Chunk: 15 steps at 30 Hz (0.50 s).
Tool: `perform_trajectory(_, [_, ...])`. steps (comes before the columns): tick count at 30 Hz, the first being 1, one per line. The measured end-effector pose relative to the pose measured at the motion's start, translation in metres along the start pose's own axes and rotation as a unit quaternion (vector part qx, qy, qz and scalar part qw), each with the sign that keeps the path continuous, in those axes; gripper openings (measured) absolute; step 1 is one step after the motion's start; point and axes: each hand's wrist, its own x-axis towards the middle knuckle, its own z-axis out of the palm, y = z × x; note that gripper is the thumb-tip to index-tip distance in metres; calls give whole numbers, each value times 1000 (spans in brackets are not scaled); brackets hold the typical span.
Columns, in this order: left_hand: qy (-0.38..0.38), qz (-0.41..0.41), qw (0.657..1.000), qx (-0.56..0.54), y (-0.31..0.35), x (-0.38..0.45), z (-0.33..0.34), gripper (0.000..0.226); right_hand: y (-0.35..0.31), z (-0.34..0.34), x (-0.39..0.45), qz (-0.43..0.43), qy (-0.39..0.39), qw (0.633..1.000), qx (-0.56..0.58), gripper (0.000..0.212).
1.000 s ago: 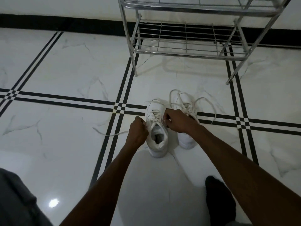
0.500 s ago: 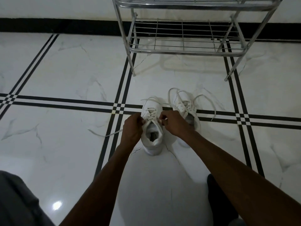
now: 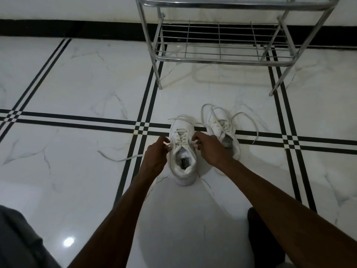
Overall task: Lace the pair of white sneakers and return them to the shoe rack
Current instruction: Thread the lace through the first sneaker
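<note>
Two white sneakers stand side by side on the marble floor. The left sneaker (image 3: 182, 159) points away from me, its lace crossed through the eyelets. My left hand (image 3: 156, 154) pinches the lace at that shoe's left top eyelets; the loose lace end (image 3: 119, 159) trails left across the floor. My right hand (image 3: 209, 148) pinches the lace at the shoe's right side. The right sneaker (image 3: 222, 128) stands just beyond my right hand, its long laces looped loose on the floor. The steel shoe rack (image 3: 222, 59) stands behind the shoes.
The floor is white marble tile with black inlay lines (image 3: 77, 121). A black skirting strip (image 3: 77, 28) runs along the wall. My dark-socked foot (image 3: 260, 235) rests at the lower right, and grey cloth (image 3: 17, 240) shows at the lower left.
Both hands stayed at the left sneaker's top eyelets, working the lace. The view tilted slightly, so the rack and shoes shifted in frame.
</note>
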Motion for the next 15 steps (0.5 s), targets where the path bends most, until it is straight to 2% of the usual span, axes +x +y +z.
perform_trajectory(3, [4, -10, 1000, -25, 4, 1, 2, 6, -2, 1, 4, -2, 22, 1000, 17, 16])
perform_trajectory(6, [4, -17, 1000, -20, 8, -1, 3, 5, -5, 3, 4, -8, 38, 999, -27, 17])
perform_trajectory(11, [7, -56, 997, -49, 9, -5, 5, 30, -10, 6, -4, -1, 28, 991, -134, 13])
perform_trajectory(15, [28, -103, 990, -92, 5, -11, 8, 18, -5, 18, -1, 0, 30, 992, -125, 16])
